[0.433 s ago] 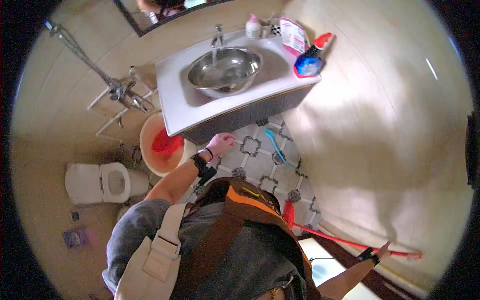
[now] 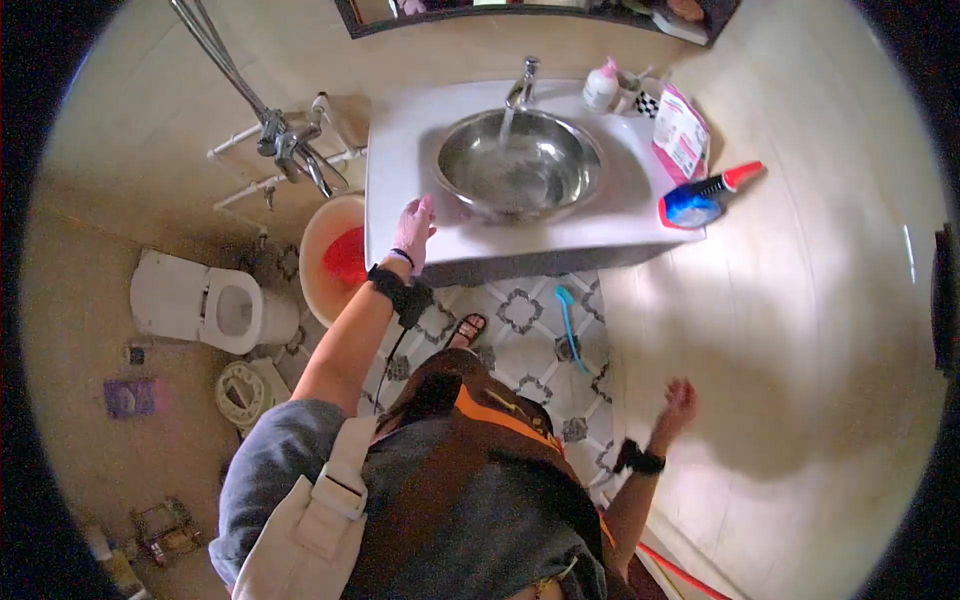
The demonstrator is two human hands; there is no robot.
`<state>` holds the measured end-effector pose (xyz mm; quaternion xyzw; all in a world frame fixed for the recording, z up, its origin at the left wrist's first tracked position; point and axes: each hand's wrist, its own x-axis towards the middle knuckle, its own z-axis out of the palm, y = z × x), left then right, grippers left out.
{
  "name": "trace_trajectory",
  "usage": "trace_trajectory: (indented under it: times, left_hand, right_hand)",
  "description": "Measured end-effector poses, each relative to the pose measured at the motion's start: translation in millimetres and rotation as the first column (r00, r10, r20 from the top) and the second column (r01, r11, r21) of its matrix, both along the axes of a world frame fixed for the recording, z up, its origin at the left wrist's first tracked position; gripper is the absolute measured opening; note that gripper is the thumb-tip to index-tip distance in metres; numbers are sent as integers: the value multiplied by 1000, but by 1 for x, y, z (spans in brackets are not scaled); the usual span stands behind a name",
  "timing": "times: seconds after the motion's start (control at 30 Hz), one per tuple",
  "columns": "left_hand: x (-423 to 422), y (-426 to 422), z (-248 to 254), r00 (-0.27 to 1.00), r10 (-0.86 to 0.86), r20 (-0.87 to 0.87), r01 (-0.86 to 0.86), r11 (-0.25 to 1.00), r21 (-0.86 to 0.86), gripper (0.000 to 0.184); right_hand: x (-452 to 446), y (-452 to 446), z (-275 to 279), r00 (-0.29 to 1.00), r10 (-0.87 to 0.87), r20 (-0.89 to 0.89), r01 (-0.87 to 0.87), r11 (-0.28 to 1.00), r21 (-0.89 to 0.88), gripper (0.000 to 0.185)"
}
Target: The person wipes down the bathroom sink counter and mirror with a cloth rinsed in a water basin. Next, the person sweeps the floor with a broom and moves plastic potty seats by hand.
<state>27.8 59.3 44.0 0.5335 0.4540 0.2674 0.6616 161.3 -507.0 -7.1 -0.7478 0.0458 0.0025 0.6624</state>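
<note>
My left hand (image 2: 414, 230) is at the front left of the white counter (image 2: 400, 130), just short of the steel basin (image 2: 470, 205). Its fingers are loosely extended and nothing is in them. Water runs from the faucet (image 2: 523, 85) into the basin, and the surface there is rippled. Out to the right, my right hand (image 2: 680, 402) hangs in front of the pale wall, slightly blurred, with its fingers apart and empty. Behind that arm, a red pole (image 2: 685, 575) shows only in part at the bottom edge.
A spray bottle (image 2: 695, 205), a pink-and-white pouch (image 2: 682, 135) and a pump bottle (image 2: 602, 85) stand on the counter's right side. A blue brush (image 2: 568, 325) lies on the tiles. Left are a tub (image 2: 313, 275) with something red inside, a toilet (image 2: 235, 308) and shower pipes (image 2: 285, 140).
My left hand has risen from below the counter to its front edge. My right hand has let go of the red pole and moved up and left. The view has shifted closer to the counter.
</note>
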Motion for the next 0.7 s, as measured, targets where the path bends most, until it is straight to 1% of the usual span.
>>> trace_trajectory:
  times: [0.03,0.07,0.1,0.13,0.17,0.2,0.23,0.3,0.33,0.37,0.4,0.43,0.47,0.5,0.53,0.57,0.6,0.63,0.7]
  left_hand:
    - [12,16,3,1000,-20,16,21,998,-55,43]
    - [27,36,7,998,-47,34,51,993,-104,45]
    - [43,63,-10,995,-74,65,84,982,-167,45]
    - [57,81,-14,993,-109,45,117,953,-278,42]
    - [73,100,-31,984,-165,60,176,928,-328,38]
    - [89,120,-53,972,-223,75,235,896,-377,35]
    - [101,134,-66,964,-233,126,265,850,-455,32]
    - [109,153,-94,946,-241,216,323,731,-601,26]
    - [107,173,-120,909,-377,180,414,764,-495,26]
    - [104,174,-115,850,-520,82,518,796,-314,25]
    - [98,169,-93,764,-636,-110,637,770,-34,25]
    - [93,166,-69,684,-670,-289,724,674,149,25]
    - [90,163,-48,635,-650,-417,769,583,262,25]
    - [85,159,-28,608,-628,-486,791,532,303,25]
    - [87,154,-14,666,-640,-384,717,692,89,26]
    - [89,149,0,769,-576,-276,560,816,-143,27]
    - [91,144,14,870,-440,-222,354,871,-341,28]
    - [78,173,-57,895,-399,-197,353,906,-234,32]
    - [68,145,-1,880,-450,-150,403,876,-265,32]
  right_hand:
    - [17,66,18,981,190,43,-189,982,-27,21]
    - [44,120,13,902,308,301,-208,924,-321,18]
    - [60,180,40,917,376,135,-342,914,-218,26]
    - [75,236,65,917,373,144,-358,926,-119,29]
    - [99,283,67,926,341,159,-339,940,-38,33]
    - [116,320,88,913,401,71,-392,912,-119,38]
    - [144,355,73,941,337,-32,-339,935,-104,44]
    - [184,400,38,938,313,-148,-335,928,-162,54]
    - [182,413,39,905,408,-116,-374,896,239,50]
    - [191,412,28,902,370,-221,-325,921,216,38]
    - [196,410,16,887,325,-329,-274,942,191,26]
    - [192,408,28,879,314,-359,-280,949,144,25]
    - [181,408,58,869,299,-394,-283,954,99,24]
    - [187,401,29,872,347,-345,-317,938,142,20]
    - [193,394,0,871,393,-294,-352,918,185,17]
    - [179,389,17,877,476,-63,-467,876,119,18]
    - [169,384,7,858,508,80,-511,860,17,20]
    - [160,379,-2,820,528,220,-523,848,-88,22]
    - [132,372,21,865,501,30,-493,860,-136,26]
